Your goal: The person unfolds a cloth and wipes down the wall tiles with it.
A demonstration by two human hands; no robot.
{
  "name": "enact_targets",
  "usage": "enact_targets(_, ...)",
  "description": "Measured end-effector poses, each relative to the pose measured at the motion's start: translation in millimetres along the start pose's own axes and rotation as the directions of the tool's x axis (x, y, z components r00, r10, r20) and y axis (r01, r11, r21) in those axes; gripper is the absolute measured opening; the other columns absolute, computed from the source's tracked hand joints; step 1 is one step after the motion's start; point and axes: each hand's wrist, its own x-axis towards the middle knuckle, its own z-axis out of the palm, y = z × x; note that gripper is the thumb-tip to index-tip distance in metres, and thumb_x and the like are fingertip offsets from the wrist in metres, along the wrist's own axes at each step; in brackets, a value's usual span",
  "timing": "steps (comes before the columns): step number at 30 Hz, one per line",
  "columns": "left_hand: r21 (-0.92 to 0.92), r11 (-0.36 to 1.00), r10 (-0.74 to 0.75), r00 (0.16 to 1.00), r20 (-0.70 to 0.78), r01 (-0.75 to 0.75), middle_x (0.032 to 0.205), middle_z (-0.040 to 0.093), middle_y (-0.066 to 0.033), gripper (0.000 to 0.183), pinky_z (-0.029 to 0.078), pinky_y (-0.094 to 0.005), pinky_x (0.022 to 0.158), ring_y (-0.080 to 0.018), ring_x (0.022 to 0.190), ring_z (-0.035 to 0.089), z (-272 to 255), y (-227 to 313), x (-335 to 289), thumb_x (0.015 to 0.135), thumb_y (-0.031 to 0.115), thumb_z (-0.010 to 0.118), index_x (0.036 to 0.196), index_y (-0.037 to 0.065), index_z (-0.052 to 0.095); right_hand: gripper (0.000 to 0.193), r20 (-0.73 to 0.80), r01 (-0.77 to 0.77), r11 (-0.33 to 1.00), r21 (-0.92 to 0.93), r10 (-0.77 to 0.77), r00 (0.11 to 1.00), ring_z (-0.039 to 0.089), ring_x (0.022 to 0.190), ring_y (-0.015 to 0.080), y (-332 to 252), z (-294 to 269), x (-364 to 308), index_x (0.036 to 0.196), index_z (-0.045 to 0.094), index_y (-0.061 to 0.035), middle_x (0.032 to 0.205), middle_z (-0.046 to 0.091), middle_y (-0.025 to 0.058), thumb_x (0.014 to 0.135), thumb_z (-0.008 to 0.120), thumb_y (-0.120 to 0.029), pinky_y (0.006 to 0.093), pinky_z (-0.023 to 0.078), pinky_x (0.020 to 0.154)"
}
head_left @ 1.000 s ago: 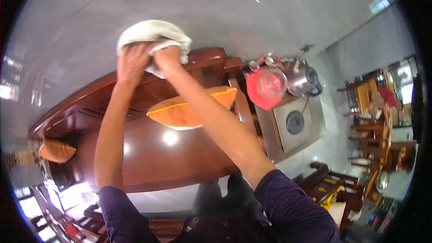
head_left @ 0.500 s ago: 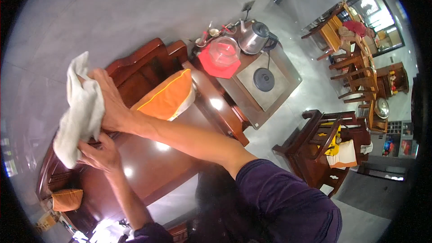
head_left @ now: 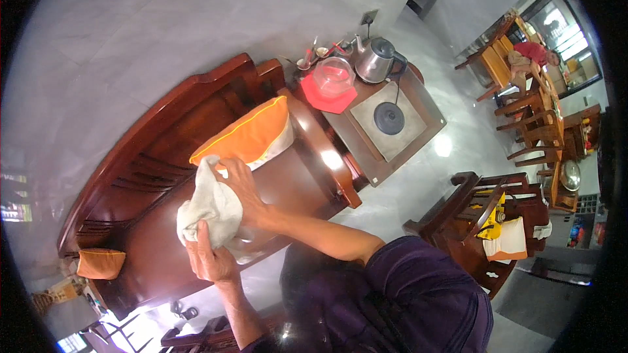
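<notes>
A whitish cloth (head_left: 212, 206), bunched and folded, is held in both hands in front of the person, over the seat of a dark red-brown wooden bench (head_left: 157, 248); whether any of it touches the seat, I cannot tell. The right hand (head_left: 242, 193) grips its right side, fingers bent and partly hidden by the fabric. The left hand (head_left: 212, 261) has hold of the lower end, its thumb laid up against the front and its fingers mostly out of sight, so how tightly they close cannot be told. Just beyond the upper end of the cloth, an orange cushion (head_left: 245, 131) with yellow piping lies against the backrest, near the right end of the bench. A smaller-looking orange cushion (head_left: 101, 263) sits at the far left end. Next to the bench's right armrest stands a low table (head_left: 418, 132) bearing a metal kettle (head_left: 373, 64), a round black base (head_left: 389, 117), and a clear bowl (head_left: 333, 77) on a red mat (head_left: 317, 98), with small cups (head_left: 303, 63) along the wall side. Further right is a wooden armchair (head_left: 468, 212) with a yellow item (head_left: 492, 219) on it, and beyond, a person in a red top (head_left: 531, 52) is at a wooden table
</notes>
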Motion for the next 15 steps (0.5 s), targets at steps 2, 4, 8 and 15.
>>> enact_targets(2,-0.032,0.999,-0.042,0.999,0.002,0.042,0.103,0.068,-0.022,0.039,0.055,-0.0462,0.081,-0.0405,0.089,0.067,-8.5,5.2,-8.2,0.079,-0.011,0.056,0.116,-0.004,0.065,0.098,0.068,-0.047,0.999,0.025,0.046,0.997,0.038,0.113,0.0389,-7.7,-1.0,-7.1,0.143,0.041,-0.0022,0.118,0.044,0.0206,0.061,0.079,-0.04,0.0481,0.033,0.093)
enact_targets(4,-0.112,0.991,-0.069,0.997,-0.015,0.067,0.097,0.066,-0.0202,0.031,0.054,-0.0431,0.074,-0.0374,0.083,0.065,-8.8,11.3,-8.1,0.084,-0.003,0.066,0.115,-0.003,0.064,0.106,0.124,-0.104,0.994,-0.031,0.107,0.986,0.042,0.1,0.0344,-10.6,-0.1,-10.3,0.147,0.035,-0.0016,0.105,0.044,0.0189,0.06,0.082,-0.039,0.0417,0.034,0.079)
enact_targets(8,-0.2,0.957,-0.212,0.977,0.011,0.21,0.097,0.066,-0.0189,0.031,0.053,-0.0418,0.076,-0.0365,0.086,0.066,-10.4,8.2,-22.6,0.084,-0.002,0.065,0.115,-0.003,0.062,0.11,0.246,-0.215,0.973,0.08,0.19,0.951,0.044,0.095,0.0345,-12.6,11.5,-13.7,0.153,0.023,-0.0009,0.103,0.043,0.0205,0.064,0.081,-0.033,0.0436,0.036,0.078)
enact_targets(15,-0.209,0.933,-0.305,0.952,-0.023,0.294,0.089,0.053,-0.0101,0.023,0.046,-0.036,0.078,-0.0235,0.083,0.054,-29.6,-31.7,-23.6,0.084,0.004,0.066,0.106,0.002,0.059,0.115,0.093,-0.097,0.94,0.327,0.071,0.993,0.045,0.089,0.0365,-29.5,76.9,-9.3,0.155,0.004,-0.0004,0.102,0.042,0.0205,0.071,0.079,-0.027,0.0454,0.04,0.081)
